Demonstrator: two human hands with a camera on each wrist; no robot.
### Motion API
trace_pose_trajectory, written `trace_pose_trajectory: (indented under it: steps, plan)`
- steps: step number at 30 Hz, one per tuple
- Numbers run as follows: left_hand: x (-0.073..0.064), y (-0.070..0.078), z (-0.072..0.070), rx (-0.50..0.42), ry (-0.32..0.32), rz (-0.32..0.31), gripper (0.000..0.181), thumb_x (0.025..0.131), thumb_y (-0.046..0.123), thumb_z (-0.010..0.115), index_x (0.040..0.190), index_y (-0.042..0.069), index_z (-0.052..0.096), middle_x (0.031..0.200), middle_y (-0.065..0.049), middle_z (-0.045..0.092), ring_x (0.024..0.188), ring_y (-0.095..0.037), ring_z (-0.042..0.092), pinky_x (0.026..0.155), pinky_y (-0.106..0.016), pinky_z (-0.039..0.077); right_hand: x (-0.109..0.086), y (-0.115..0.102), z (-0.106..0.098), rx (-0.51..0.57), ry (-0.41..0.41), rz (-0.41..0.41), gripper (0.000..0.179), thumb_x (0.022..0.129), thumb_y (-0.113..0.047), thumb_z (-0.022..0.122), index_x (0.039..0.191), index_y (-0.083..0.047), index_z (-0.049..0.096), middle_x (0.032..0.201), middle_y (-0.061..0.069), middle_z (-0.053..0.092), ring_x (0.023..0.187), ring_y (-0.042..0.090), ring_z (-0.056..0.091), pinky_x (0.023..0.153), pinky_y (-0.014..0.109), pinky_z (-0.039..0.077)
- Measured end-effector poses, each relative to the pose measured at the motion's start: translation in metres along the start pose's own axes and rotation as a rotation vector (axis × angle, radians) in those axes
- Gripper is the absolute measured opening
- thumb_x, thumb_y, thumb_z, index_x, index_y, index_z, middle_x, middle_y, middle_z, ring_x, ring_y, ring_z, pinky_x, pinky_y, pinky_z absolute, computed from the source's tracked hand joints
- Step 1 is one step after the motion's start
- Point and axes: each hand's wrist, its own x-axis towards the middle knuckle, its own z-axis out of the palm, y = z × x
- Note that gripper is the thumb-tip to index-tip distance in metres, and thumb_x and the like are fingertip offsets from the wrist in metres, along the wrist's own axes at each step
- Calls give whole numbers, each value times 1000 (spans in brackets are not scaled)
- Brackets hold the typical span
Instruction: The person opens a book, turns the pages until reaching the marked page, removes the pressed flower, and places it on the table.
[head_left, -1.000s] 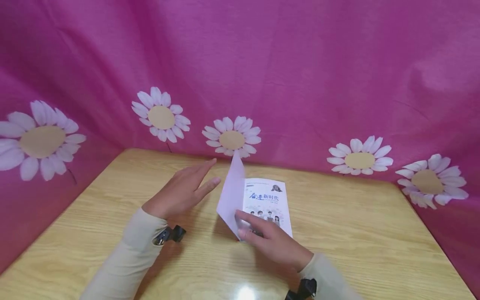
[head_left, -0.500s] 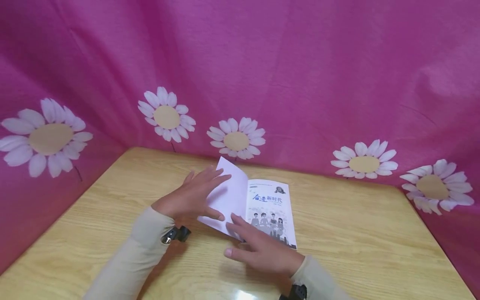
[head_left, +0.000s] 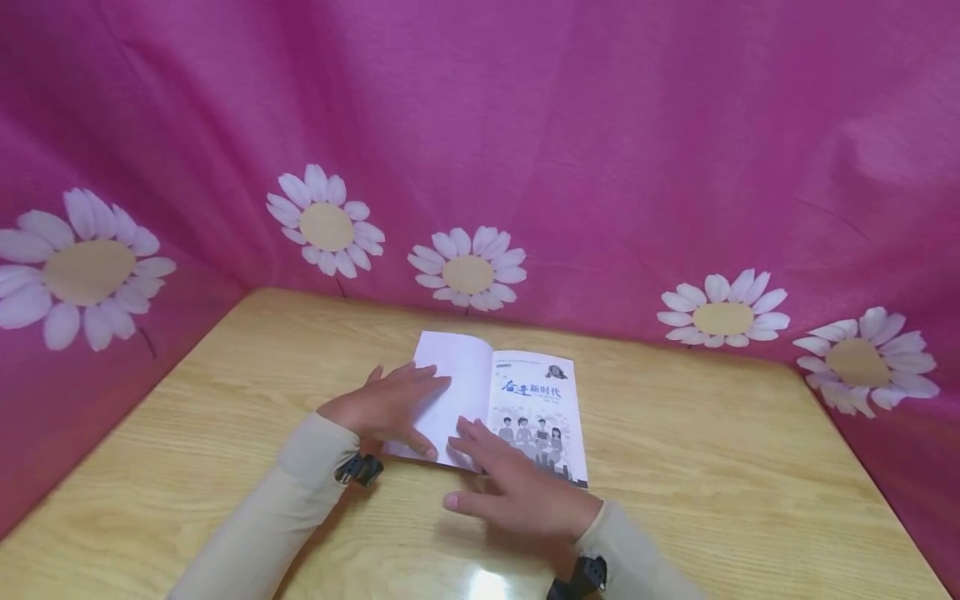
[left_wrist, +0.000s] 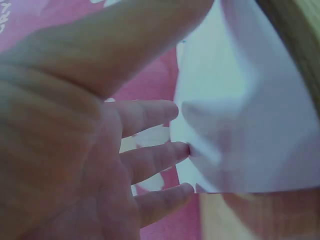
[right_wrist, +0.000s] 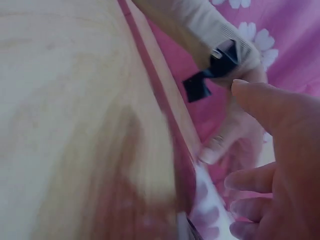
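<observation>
An open book (head_left: pixel 536 387) lies on the wooden table, its printed title page with blue lettering and grey cartoon figures on the right. The blank left leaf (head_left: pixel 457 362) is laid over to the left, still curved near the spine. My left hand (head_left: pixel 390 406) rests on that blank leaf, fingers spread; in the left wrist view its straight fingertips (left_wrist: pixel 182 149) meet the paper. My right hand (head_left: pixel 517 483), fingers extended, is over the book's lower edge near the spine and holds nothing. The right wrist view shows its loosely bent fingers (right_wrist: pixel 250 182) beside the left hand.
The wooden table (head_left: pixel 697 467) stretches around the book on all sides. A pink curtain (head_left: pixel 600 167) with white daisies hangs along the table's back and sides. Black wrist cameras (head_left: pixel 360 469) are strapped over both light sleeves.
The leaf has gone from standing upright to lying over on the left. My left hand has moved right and down onto it; my right hand has shifted slightly left and down.
</observation>
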Motion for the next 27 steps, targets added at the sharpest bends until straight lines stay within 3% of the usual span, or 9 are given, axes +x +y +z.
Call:
trace_pose_trajectory:
  steps: [7, 16, 22, 27]
  plan:
    - [7, -4, 10, 3, -32, -14, 100, 67, 55, 82, 150, 19, 38, 160, -9, 17, 147, -33, 6, 113, -64, 3, -6, 19, -23, 47, 96, 79, 84, 85, -62, 61, 150, -17, 35, 161, 2, 15, 146, 19, 14, 116, 49, 19]
    - [14, -5, 24, -49, -60, 22, 101, 71, 62, 75, 150, 13, 35, 160, -10, 17, 148, -30, 4, 117, -52, 1, -20, 65, -55, 21, 205, 203, 99, 80, -60, 69, 153, -11, 24, 161, 13, 11, 147, 31, 10, 113, 59, 17]
    - [20, 2, 30, -68, -45, 53, 100, 72, 62, 74, 149, 10, 36, 161, -11, 15, 148, -28, 2, 118, -47, 2, -38, 90, -64, 33, 204, 246, 109, 75, -60, 73, 156, -14, 16, 161, 13, 7, 147, 33, 6, 113, 61, 14]
    - [23, 9, 33, -74, -44, 70, 100, 73, 61, 74, 149, 8, 36, 161, -10, 14, 148, -26, 3, 119, -44, 1, -49, 99, -71, 8, 162, 254, 115, 71, -61, 76, 156, -18, 11, 162, 12, 0, 147, 35, -3, 111, 65, 7]
